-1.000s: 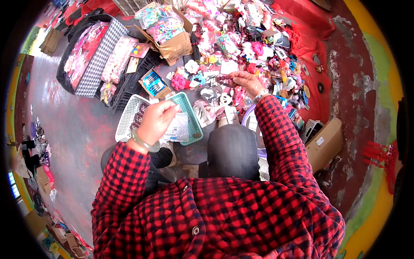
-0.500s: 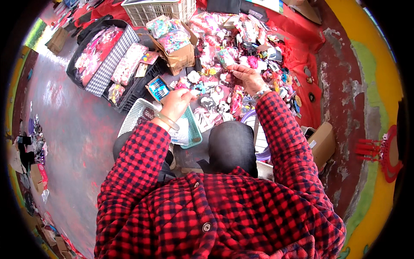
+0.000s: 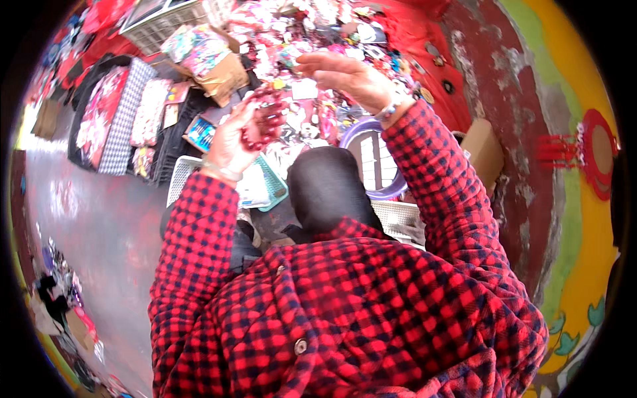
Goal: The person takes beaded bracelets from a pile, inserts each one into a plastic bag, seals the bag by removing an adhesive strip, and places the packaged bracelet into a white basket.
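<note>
My left hand is raised in front of the goods pile, with a strand of dark red beads looped in its curled fingers. To its right, my right hand hovers over the pile, fingers stretched out and nothing visible in them. A small white card shows between the two hands; whether it hangs from the beads or lies on the pile is unclear. Many small hair ties, trinkets and wrapped pieces make up the pile.
A teal basket with a white bag stands by my left knee. Beyond are a small blue box, a cardboard box of packets and a houndstooth bin. A purple-rimmed round tub sits right of my knee.
The view has shifted, so the surroundings sit further left and higher. Dark red beads now show in my left hand. My right fingers have straightened from a pinch.
</note>
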Demonstrator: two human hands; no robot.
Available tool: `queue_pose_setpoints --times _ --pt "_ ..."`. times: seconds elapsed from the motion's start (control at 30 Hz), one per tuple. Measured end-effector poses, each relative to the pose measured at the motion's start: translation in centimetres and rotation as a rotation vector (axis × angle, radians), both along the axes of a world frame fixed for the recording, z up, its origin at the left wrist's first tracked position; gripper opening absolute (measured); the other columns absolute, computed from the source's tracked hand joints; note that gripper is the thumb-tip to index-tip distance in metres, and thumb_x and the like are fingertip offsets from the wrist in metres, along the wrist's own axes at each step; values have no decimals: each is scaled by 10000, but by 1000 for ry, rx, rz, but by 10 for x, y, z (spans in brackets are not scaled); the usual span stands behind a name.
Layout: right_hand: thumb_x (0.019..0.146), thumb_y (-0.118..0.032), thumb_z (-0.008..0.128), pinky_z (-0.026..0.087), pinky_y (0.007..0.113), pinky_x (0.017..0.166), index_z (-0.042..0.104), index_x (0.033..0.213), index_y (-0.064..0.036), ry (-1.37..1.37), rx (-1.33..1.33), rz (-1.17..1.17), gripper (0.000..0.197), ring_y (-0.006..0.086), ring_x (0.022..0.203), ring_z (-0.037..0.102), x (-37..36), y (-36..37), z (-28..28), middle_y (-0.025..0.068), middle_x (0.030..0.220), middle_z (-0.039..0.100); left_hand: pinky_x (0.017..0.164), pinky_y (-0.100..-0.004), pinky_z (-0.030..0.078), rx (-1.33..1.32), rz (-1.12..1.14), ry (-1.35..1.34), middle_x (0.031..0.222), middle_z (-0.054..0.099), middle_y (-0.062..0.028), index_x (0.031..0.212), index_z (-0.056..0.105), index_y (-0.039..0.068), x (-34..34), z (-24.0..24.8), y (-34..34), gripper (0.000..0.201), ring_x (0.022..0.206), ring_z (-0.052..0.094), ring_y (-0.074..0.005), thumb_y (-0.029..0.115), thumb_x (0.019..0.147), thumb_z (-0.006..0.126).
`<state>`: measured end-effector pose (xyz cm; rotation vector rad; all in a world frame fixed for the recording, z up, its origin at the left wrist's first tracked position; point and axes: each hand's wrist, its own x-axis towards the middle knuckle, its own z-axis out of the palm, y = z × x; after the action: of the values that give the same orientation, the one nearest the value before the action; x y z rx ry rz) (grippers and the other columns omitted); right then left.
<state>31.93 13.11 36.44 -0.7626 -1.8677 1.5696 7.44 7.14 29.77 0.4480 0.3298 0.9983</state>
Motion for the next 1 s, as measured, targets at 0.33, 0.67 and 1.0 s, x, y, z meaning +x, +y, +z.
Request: queue_pose_setpoints --times 0.33,0.67,1.0 --pt "839 -259 589 456 246 699 562 1131 -56 -605 -614 -713 356 117 856 561 305 -261 -171 18 970 606 877 -434 442 -2 83 108 1246 462 -201 1284 352 23 -26 -11 -6 421 1104 490 -328 106 886 461" --pt "767 -239 572 469 411 768 542 1097 -103 -1378 -377 -965 358 350 871 590 276 -390 -268 176 989 590 924 -407 411 -77 114 285 1260 458 -170 1276 378 3 -23 -38 5 436 1120 478 -288 145 876 478" --pt "764 -376 563 468 399 781 620 968 -70 -1444 -427 -204 372 297 904 595 356 -381 -289 153 911 629 931 -541 369 -165 127 14 1146 530 -205 1211 433 9 21 -10 -37 362 1094 488 -377 159 882 445"
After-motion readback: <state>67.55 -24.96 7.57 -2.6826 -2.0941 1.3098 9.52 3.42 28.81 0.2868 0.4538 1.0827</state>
